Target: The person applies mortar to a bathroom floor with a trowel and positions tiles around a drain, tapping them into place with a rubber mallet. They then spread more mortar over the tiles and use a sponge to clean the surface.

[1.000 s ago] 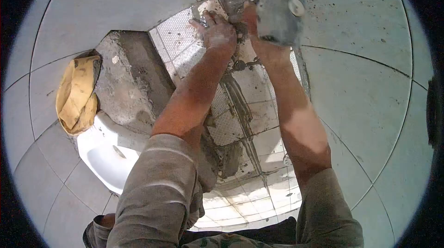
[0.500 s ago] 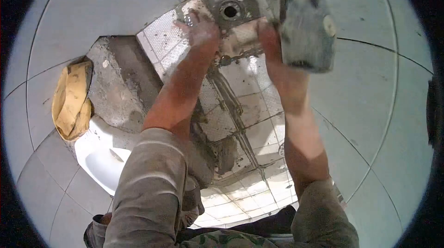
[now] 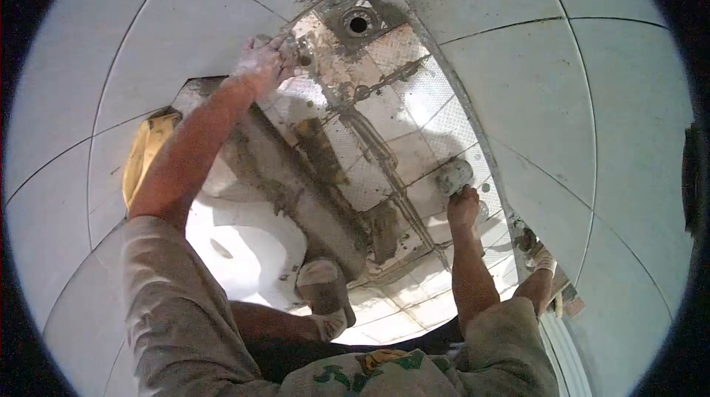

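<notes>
My right hand point(image 3: 464, 208) is closed round the handle of a mallet with a dusty grey head point(image 3: 452, 176). The head is low, over the right side of the tiled shower floor point(image 3: 381, 112). At the upper left edge of these tiles, my left hand point(image 3: 265, 64) is dusty white, its fingers apart and fingertips near the tile border. Small patterned tiles, wet and smeared with grey mud, cover the sunken floor. A round drain hole point(image 3: 359, 25) sits at its far corner.
A rough concrete curb point(image 3: 296, 197) runs along the left of the tiles. Beyond it stand a white toilet bowl point(image 3: 244, 249) and a yellow container point(image 3: 148, 149). Large pale wall tiles point(image 3: 547, 101) surround the area. Broken debris point(image 3: 526, 240) lies at the right edge.
The mallet has come down from raised near the camera to low over the right-hand tiles. My left hand has moved left from the tiles by the drain to the tile border.
</notes>
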`<state>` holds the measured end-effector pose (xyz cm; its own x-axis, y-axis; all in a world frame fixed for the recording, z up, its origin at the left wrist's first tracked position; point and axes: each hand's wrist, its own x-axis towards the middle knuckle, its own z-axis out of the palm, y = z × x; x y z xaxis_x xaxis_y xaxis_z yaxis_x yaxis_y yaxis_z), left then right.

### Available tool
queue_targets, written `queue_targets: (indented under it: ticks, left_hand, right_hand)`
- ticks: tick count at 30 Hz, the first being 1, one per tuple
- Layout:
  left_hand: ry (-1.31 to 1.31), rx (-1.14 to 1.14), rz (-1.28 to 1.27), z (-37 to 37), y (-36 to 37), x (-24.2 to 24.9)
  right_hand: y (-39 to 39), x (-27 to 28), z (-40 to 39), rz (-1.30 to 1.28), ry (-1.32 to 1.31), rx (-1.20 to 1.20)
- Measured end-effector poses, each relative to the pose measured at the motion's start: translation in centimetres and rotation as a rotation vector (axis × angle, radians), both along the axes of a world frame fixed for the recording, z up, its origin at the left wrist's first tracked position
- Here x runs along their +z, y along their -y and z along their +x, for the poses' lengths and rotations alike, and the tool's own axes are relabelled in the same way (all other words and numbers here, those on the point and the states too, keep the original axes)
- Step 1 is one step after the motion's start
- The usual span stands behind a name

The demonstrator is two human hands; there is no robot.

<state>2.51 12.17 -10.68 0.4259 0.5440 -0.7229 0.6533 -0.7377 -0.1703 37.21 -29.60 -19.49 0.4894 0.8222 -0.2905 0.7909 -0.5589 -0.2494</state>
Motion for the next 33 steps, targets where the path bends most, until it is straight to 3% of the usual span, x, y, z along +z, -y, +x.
queue_targets:
  ticks: [3, 4, 5, 7, 9, 10, 11, 13, 14, 17, 19, 23, 26, 28, 32, 33]
  left_hand:
    - [0.039, -0.08, -0.049, -2.7, 0.6, 2.6]
    - [0.037, -0.088, -0.042, -4.3, 1.0, 1.6]
    - [0.211, -0.091, -0.022, -6.6, 1.9, -1.0]
    - [0.408, -0.108, -0.01, -7.9, 2.7, -1.4]
    - [0.395, 0.091, -0.016, -8.2, 4.9, 0.9]
    - [0.409, 0.08, -0.022, -9.1, 5.7, 0.5]
    - [0.388, 0.126, 0.012, -10.4, 6.3, -0.7]
    - [0.375, 0.152, 0.044, -10.5, 6.4, -1.0]
    - [0.342, 0.219, 0.075, -9.9, 6.5, -0.7]
    - [0.297, 0.286, 0.144, -9.4, 6.8, -0.5]
    - [0.577, 0.247, 0.201, -10.2, 7.2, -0.2]
    - [0.627, 0.273, 0.255, -9.8, 7.2, 0.3]
    - [0.574, 0.303, 0.304, -9.3, 6.8, 1.4]
    - [0.558, 0.375, 0.22, -9.0, 6.7, 2.0]
    - [0.546, 0.409, 0.201, -9.2, 6.8, 1.5]
    - [0.531, 0.395, 0.225, -9.1, 6.8, 1.5]
  right_hand:
    - [1.1, -1.9, 0.3, -0.051, 0.018, 0.048]
    - [-0.4, 0.4, -0.9, -0.047, -0.005, -0.039]
    - [-0.3, 0.1, -0.9, -0.042, 0.0, -0.048]
    - [1.2, -1.7, 0.1, -0.148, 0.01, 0.091]
    - [3.7, -5.1, 1.9, -0.272, 0.07, 0.172]
    - [4.1, -5.7, 2.5, -0.393, 0.105, 0.267]
    - [2.7, -3.9, 2.4, -0.394, 0.114, 0.252]
    - [-4.3, 4.8, 0.3, -0.503, 0.065, -0.016]
    - [-6.9, 7.1, 0.1, -0.508, 0.145, 0.05]
    - [-12.5, 5.0, 0.6, -0.337, 0.053, 0.047]
    - [-17.3, 3.7, -1.1, -0.18, 0.008, 0.075]
    - [-25.0, -0.1, -2.3, -0.348, -0.072, 0.141]
    - [-26.7, -3.7, -2.3, -0.035, 0.224, 0.33]
    - [-29.3, -0.1, -3.0, -0.465, 0.041, 0.248]
    - [-30.1, 0.2, -2.7, -0.561, -0.1, 0.244]
    - [-29.3, -0.8, -2.5, -0.474, -0.091, 0.272]
